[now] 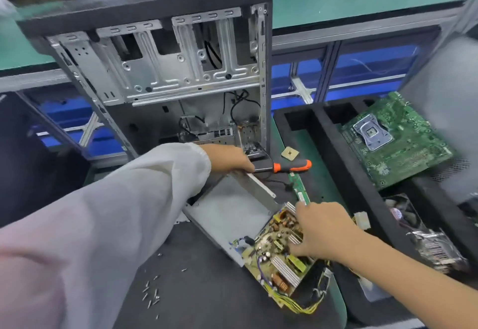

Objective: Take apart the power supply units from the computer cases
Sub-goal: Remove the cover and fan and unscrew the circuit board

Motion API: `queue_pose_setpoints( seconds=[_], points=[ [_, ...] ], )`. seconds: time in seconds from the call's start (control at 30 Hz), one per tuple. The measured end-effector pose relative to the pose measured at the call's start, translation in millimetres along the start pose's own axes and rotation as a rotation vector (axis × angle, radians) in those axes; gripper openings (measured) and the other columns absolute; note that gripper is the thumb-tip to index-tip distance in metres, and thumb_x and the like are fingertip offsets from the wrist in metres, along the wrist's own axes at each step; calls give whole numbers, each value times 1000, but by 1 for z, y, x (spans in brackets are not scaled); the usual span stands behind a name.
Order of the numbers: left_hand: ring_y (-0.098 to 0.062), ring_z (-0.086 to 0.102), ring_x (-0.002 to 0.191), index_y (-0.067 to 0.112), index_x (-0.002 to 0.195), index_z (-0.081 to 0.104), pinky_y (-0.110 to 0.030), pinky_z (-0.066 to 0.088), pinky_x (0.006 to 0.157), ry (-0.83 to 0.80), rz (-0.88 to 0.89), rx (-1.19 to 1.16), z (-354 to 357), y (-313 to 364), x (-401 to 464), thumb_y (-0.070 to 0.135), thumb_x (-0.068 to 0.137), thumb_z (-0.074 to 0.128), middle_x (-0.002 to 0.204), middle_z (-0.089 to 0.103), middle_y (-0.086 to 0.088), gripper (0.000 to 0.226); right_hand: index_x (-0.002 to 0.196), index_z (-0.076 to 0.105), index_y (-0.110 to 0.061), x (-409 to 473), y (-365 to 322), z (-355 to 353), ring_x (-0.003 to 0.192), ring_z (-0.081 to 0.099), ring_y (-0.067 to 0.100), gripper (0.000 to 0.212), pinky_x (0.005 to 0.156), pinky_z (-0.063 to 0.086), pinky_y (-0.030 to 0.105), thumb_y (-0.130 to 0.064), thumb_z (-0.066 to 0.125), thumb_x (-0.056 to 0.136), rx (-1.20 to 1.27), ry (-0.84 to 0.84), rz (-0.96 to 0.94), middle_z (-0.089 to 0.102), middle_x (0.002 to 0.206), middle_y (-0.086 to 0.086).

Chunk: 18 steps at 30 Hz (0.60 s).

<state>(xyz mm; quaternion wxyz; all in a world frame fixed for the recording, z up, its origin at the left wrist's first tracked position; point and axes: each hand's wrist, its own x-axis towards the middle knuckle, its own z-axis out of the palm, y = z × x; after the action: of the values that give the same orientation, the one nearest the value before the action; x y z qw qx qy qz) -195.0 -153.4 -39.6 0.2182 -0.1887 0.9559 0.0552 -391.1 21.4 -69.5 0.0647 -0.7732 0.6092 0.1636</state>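
Observation:
An open grey power supply shell (227,214) lies on the dark mat in front of the gutted computer case (160,75). My left hand (229,159) grips the shell's far wall. My right hand (323,227) holds the yellowish circuit board (274,258), fingers curled over its heat sinks. The board is tilted and hangs half out of the shell's near right corner, with yellow wires (302,305) trailing from it.
An orange-and-black screwdriver (292,166) lies right of my left hand, beside a small CPU chip (290,153) and a thin green card (300,189). A green motherboard (390,142) rests on black foam at right. Several loose screws (151,292) lie on the mat.

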Motion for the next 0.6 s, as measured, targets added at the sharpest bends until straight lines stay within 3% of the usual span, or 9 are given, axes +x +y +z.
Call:
queue_pose_setpoints(
  seconds=[0.13, 0.27, 0.37, 0.47, 0.6],
  points=[
    [-29, 55, 90, 4, 97, 58, -38, 42, 81, -33, 33, 5, -4, 4, 17, -7, 85, 49, 97, 60, -13, 19, 86, 38, -17, 3, -1, 11, 65, 47, 21, 55, 57, 33, 30, -67, 56, 72, 78, -42, -9, 36, 67, -8],
    [-28, 54, 98, 1, 109, 58, -37, 41, 84, -94, 5, 53, -7, 3, 26, -9, 86, 45, 107, 58, -17, 29, 83, 39, -17, 3, -13, 19, 65, 44, 21, 55, 58, 33, 29, -67, 57, 71, 160, 0, 45, 35, 65, -8],
    [-27, 53, 107, 4, 120, 57, -33, 40, 89, -118, -7, 143, -6, 3, 32, -6, 92, 43, 116, 57, -13, 33, 82, 40, -17, 3, -28, 23, 69, 48, 21, 53, 59, 35, 29, -65, 58, 71, 248, 16, 82, 35, 65, -8],
    [-27, 54, 107, 4, 118, 59, -33, 41, 88, -116, -17, 200, 0, 4, 38, -3, 94, 44, 114, 59, -13, 29, 79, 43, -16, 3, -43, 24, 70, 53, 20, 54, 58, 35, 29, -68, 55, 71, 296, 7, 98, 37, 64, -8],
    [-26, 50, 111, 7, 119, 57, -35, 43, 85, 35, -151, 137, 9, 1, 33, 3, 93, 47, 117, 55, -9, 28, 86, 39, -16, -1, -57, 31, 78, 65, 19, 62, 57, 35, 29, -76, 48, 72, 298, 3, 125, 42, 66, -8]
  ],
)
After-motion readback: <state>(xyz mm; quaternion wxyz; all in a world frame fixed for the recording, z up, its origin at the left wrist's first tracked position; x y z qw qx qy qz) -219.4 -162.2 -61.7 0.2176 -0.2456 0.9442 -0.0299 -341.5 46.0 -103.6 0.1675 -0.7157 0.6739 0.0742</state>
